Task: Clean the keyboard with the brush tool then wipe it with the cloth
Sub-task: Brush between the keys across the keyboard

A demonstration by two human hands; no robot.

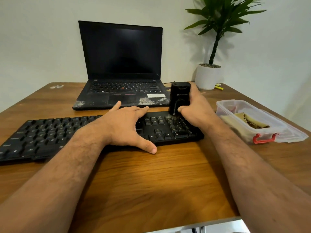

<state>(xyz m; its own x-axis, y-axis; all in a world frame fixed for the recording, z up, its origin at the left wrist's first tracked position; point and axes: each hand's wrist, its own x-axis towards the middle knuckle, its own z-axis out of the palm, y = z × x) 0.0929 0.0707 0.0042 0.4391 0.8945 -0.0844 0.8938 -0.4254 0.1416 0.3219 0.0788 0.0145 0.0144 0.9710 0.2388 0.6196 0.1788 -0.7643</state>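
A black keyboard lies across the wooden table, angled from lower left to right. My left hand rests flat on its middle, fingers straight and spread, thumb on the table by the front edge. My right hand grips a black brush tool held upright, its lower end touching the keys at the keyboard's far right corner. A tan cloth lies folded inside a clear plastic box at the right.
An open black laptop stands behind the keyboard. The clear plastic box with a red latch sits at the right edge. A white potted plant is in the back right corner. The table's front edge runs below my arms.
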